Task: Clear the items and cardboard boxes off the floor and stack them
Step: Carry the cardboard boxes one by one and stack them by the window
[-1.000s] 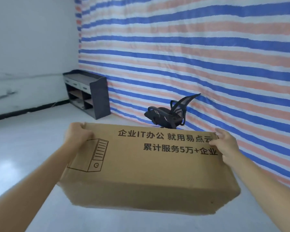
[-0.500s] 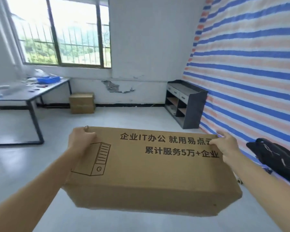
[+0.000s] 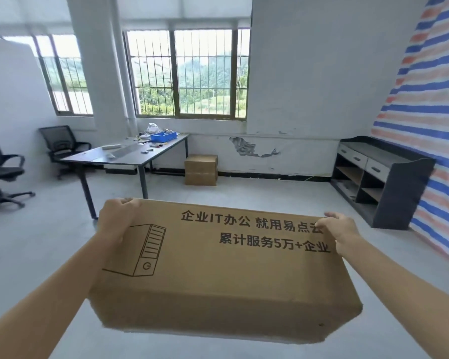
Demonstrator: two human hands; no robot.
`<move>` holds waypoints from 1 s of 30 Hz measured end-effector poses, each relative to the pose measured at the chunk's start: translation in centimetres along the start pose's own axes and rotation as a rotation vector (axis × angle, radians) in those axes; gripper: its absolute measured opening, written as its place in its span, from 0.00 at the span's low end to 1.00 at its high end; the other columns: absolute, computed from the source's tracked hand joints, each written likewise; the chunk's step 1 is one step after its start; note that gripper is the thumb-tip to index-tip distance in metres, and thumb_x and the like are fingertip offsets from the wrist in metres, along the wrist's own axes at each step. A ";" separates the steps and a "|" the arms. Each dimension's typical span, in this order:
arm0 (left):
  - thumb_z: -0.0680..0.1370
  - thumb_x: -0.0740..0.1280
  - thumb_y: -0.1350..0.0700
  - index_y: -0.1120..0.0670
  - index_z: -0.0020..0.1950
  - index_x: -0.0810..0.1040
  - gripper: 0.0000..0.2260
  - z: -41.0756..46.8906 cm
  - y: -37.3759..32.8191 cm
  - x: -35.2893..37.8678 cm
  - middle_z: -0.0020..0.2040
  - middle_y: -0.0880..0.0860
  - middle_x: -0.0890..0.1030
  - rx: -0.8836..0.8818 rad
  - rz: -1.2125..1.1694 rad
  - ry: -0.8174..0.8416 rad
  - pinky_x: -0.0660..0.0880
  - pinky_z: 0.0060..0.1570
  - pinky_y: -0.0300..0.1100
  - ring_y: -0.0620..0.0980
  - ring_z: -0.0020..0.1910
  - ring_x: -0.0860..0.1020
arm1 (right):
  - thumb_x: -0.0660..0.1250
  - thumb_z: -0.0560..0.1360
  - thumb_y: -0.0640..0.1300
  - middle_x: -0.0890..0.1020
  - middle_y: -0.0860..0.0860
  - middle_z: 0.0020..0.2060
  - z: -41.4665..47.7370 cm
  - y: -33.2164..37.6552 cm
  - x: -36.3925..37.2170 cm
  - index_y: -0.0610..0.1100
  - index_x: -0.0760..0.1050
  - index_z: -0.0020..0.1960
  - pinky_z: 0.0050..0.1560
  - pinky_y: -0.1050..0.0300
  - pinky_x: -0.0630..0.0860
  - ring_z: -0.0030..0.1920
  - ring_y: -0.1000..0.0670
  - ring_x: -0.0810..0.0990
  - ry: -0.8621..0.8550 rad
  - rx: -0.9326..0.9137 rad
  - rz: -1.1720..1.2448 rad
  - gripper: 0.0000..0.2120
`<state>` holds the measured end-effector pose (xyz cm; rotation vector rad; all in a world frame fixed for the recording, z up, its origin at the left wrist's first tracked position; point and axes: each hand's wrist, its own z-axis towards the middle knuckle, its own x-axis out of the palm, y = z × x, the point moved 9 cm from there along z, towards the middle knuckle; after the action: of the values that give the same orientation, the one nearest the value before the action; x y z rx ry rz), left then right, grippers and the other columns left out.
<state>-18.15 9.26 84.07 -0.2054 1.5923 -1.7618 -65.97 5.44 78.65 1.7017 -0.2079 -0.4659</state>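
A large brown cardboard box (image 3: 218, 275) with black printed text and a computer-tower drawing hangs in the air in front of me. My left hand (image 3: 116, 218) grips its far left corner, fingers curled over the far edge. My right hand (image 3: 338, 230) grips the far right corner the same way. By the far wall, under the window, two smaller cardboard boxes (image 3: 200, 169) stand stacked one on the other on the floor.
A grey table (image 3: 125, 156) with a blue tray (image 3: 163, 136) and small items stands at the left. Two black office chairs (image 3: 62, 146) sit further left. A dark shelf cabinet (image 3: 381, 177) stands against the striped tarp wall (image 3: 430, 112) on the right. Grey floor stretches between.
The view has swung left: the fallen chair and most of the striped wall left the frame, and the window, table and stacked boxes came into view. Both hands keep their grip on the box.
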 end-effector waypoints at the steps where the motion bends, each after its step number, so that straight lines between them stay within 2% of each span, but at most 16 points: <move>1: 0.77 0.64 0.56 0.67 0.41 0.78 0.13 0.8 0.2 0.0 0.33 0.54 0.73 -0.010 -0.005 -0.005 0.71 0.49 0.50 0.56 0.44 0.72 | 0.63 0.73 0.31 0.73 0.41 0.50 0.6 -0.3 0.8 0.39 0.67 0.67 0.42 0.52 0.71 0.49 0.43 0.72 0.007 0.021 0.006 0.23; 2: 0.76 0.64 0.56 0.63 0.35 0.76 0.13 1.4 0.5 0.3 0.32 0.54 0.73 -0.023 -0.004 -0.007 0.71 0.48 0.50 0.56 0.44 0.73 | 0.64 0.73 0.32 0.74 0.41 0.50 1.3 -0.5 1.5 0.39 0.67 0.67 0.44 0.50 0.72 0.50 0.43 0.73 0.015 0.040 0.008 0.22; 4: 0.76 0.65 0.56 0.58 0.31 0.73 0.14 2.7 1.1 1.2 0.32 0.54 0.74 -0.054 -0.006 -0.004 0.71 0.50 0.50 0.57 0.44 0.74 | 0.64 0.73 0.32 0.74 0.40 0.49 2.9 -0.5 2.5 0.39 0.68 0.65 0.44 0.49 0.72 0.49 0.43 0.73 0.027 0.057 0.000 0.21; 7: 0.73 0.66 0.54 0.60 0.33 0.74 0.13 5.0 1.7 3.3 0.33 0.56 0.74 -0.101 -0.007 0.022 0.71 0.53 0.52 0.57 0.44 0.74 | 0.64 0.74 0.33 0.75 0.43 0.41 6.0 0.6 3.4 0.40 0.69 0.62 0.37 0.52 0.73 0.41 0.46 0.75 0.041 0.057 0.029 0.17; 9: 0.71 0.66 0.51 0.61 0.35 0.75 0.13 6.7 1.9 5.2 0.34 0.57 0.74 -0.127 0.028 0.060 0.70 0.49 0.51 0.57 0.42 0.73 | 0.63 0.74 0.35 0.74 0.44 0.37 8.2 1.7 3.8 0.40 0.71 0.54 0.33 0.55 0.70 0.36 0.47 0.72 0.059 0.072 0.061 0.09; 11: 0.72 0.66 0.53 0.61 0.36 0.74 0.12 8.5 1.9 7.2 0.35 0.58 0.74 -0.158 0.036 0.066 0.68 0.46 0.48 0.57 0.42 0.73 | 0.62 0.74 0.37 0.73 0.44 0.35 10.7 2.8 4.3 0.39 0.70 0.44 0.31 0.56 0.67 0.33 0.48 0.70 0.102 0.094 0.070 0.01; 16: 0.75 0.65 0.57 0.60 0.34 0.72 0.11 12.8 0.6 12.5 0.36 0.59 0.74 -0.183 0.052 0.022 0.67 0.45 0.48 0.57 0.40 0.73 | 0.61 0.75 0.38 0.69 0.45 0.32 18.3 4.9 5.7 0.41 0.68 0.38 0.27 0.60 0.65 0.29 0.48 0.67 0.170 0.100 0.059 0.07; 20: 0.77 0.64 0.58 0.58 0.32 0.67 0.15 15.7 0.0 16.3 0.33 0.55 0.69 -0.223 0.052 -0.018 0.68 0.47 0.46 0.55 0.36 0.70 | 0.61 0.74 0.37 0.71 0.44 0.33 24.3 5.6 6.8 0.40 0.68 0.38 0.30 0.55 0.67 0.31 0.47 0.69 0.159 0.092 0.088 0.07; 22: 0.76 0.64 0.57 0.60 0.33 0.69 0.13 16.8 0.5 17.7 0.34 0.56 0.71 -0.230 0.035 -0.040 0.68 0.46 0.47 0.56 0.41 0.72 | 0.61 0.74 0.37 0.72 0.43 0.33 27.0 5.9 7.7 0.41 0.68 0.38 0.31 0.55 0.68 0.32 0.47 0.70 0.150 0.072 0.106 0.06; 26: 0.75 0.64 0.57 0.64 0.39 0.75 0.11 18.4 2.0 20.7 0.39 0.60 0.75 -0.218 -0.025 -0.056 0.68 0.43 0.48 0.56 0.41 0.73 | 0.61 0.75 0.38 0.73 0.44 0.33 31.9 5.3 9.7 0.43 0.68 0.38 0.32 0.56 0.68 0.34 0.48 0.71 0.107 0.047 0.103 0.07; 30: 0.75 0.64 0.56 0.60 0.42 0.76 0.07 21.9 3.3 23.0 0.41 0.58 0.74 -0.212 -0.072 -0.095 0.68 0.44 0.47 0.54 0.42 0.72 | 0.60 0.76 0.39 0.73 0.45 0.33 36.6 5.7 12.5 0.44 0.68 0.39 0.33 0.57 0.67 0.35 0.48 0.71 0.111 0.035 0.102 0.07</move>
<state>-20.76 -21.93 77.80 -0.4465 1.7204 -1.6100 -69.27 -33.44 77.41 1.7370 -0.2223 -0.2923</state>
